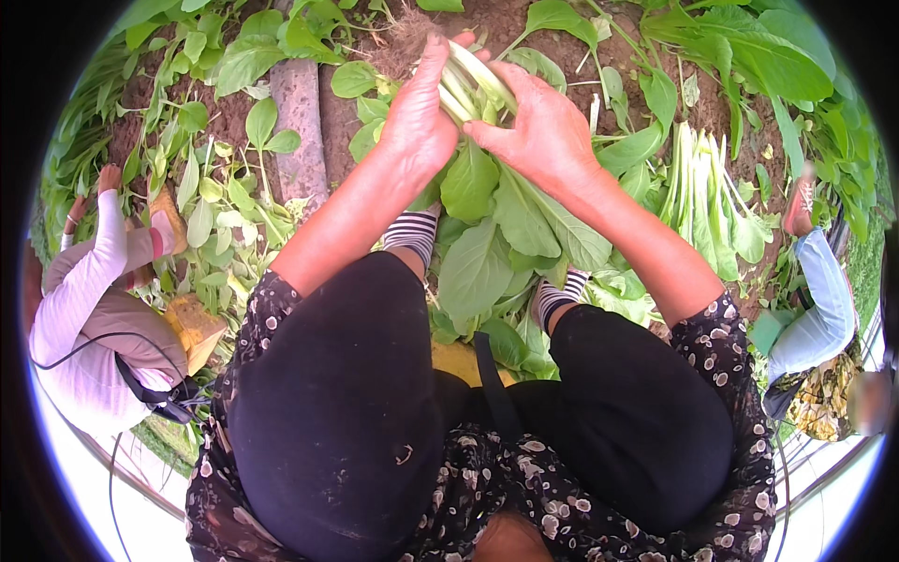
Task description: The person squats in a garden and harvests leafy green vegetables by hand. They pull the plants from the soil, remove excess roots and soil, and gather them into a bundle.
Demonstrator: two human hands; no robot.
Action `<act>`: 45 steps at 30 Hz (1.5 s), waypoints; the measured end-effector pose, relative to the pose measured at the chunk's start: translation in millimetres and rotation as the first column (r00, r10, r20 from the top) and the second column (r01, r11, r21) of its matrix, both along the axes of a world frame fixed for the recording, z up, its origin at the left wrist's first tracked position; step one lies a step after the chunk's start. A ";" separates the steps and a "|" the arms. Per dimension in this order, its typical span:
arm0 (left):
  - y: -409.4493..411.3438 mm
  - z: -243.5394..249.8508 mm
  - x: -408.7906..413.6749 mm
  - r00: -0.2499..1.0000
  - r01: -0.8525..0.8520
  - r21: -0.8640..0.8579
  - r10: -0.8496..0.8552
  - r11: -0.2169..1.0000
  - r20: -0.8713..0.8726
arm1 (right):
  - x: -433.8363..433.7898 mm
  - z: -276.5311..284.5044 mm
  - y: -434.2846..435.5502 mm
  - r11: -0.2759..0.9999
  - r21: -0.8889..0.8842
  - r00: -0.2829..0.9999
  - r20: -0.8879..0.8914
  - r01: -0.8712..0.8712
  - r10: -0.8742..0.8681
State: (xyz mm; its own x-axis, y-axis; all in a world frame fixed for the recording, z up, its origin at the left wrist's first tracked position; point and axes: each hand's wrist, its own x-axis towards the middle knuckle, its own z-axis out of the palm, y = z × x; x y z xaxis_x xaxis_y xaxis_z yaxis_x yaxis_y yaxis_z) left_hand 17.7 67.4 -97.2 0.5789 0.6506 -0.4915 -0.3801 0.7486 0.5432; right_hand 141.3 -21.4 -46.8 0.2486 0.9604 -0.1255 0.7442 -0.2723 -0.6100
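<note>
Between my hands is a bunch of leafy greens [523, 211], its pale stems uppermost and its broad leaves hanging down between my shins. My left hand [423, 105] grips the stems from the left, close to the root end. My right hand [542, 123] wraps around the same stems from the right, thumb across the near side. Tangled brown roots [407, 38] show beyond my left fingers; whether they belong to this bunch I cannot tell. Right of my right forearm, a pile of cut greens [702, 190] lies on the soil with its pale stems pointing away.
A flat grey slab [298, 119] runs along the soil at the left. Leafy plants [758, 49] grow around the bed. One person [91, 337] sits on a yellow block [197, 327] at the left; another person [815, 309] is at the right. Something yellow [456, 362] is beneath me.
</note>
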 end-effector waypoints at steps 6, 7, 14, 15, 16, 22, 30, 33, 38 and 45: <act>0.3 -3.7 -3.9 0.996 -0.020 -0.069 0.026 0.997 0.090 | 8.5 0.7 3.9 0.997 -0.051 0.973 -0.221 0.059 -0.069; 1.6 -5.6 -3.7 0.993 -0.027 -0.087 0.036 0.996 0.108 | 9.4 -0.1 5.8 0.994 -0.077 0.965 -0.246 0.077 -0.094; 0.4 -12.5 -4.2 0.999 -0.031 -0.061 0.034 0.998 0.037 | 18.6 -9.6 12.2 0.975 -0.221 0.795 -0.587 0.025 -0.153; 0.0 -11.6 -5.2 0.999 -0.025 -0.066 0.028 0.998 0.034 | 17.7 -9.1 12.1 0.974 -0.224 0.781 -0.606 0.014 -0.151; -0.9 -10.5 -6.5 0.999 -0.020 -0.071 0.022 0.997 0.031 | 16.5 -7.5 11.6 0.974 -0.227 0.766 -0.625 0.003 -0.148; -2.7 -10.8 -7.8 0.999 -0.016 -0.034 0.017 0.999 0.040 | 17.7 -29.0 9.6 0.993 -0.113 0.876 -0.475 0.030 -0.080; -5.8 9.1 -3.8 1.000 0.025 -0.098 -0.024 0.995 0.008 | 12.2 -14.0 14.7 0.974 -0.215 0.985 -0.169 -0.073 0.037; -5.1 14.4 -5.1 0.995 0.100 -0.027 -0.101 0.995 -0.017 | 14.8 -22.9 13.1 0.985 -0.136 0.990 -0.107 -0.108 0.094; -0.6 36.4 -7.9 0.936 0.347 0.092 -0.339 0.933 -0.096 | 27.5 -33.9 12.0 0.967 -0.214 0.613 -0.786 -0.137 -0.087; 13.5 37.7 -16.5 0.959 0.276 0.313 -0.240 0.909 -0.148 | 67.9 6.8 19.3 0.884 -0.264 -0.262 -0.887 -0.386 -0.379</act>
State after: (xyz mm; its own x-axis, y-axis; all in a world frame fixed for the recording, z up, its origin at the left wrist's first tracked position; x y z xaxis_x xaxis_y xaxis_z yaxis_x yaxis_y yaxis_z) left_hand 1.1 80.9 -59.5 0.7058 0.6199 -0.3430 -0.1261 0.5863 0.8002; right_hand 209.2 -2.0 -40.0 -0.5472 0.7203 -0.4262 -0.6295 -0.6898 -0.3577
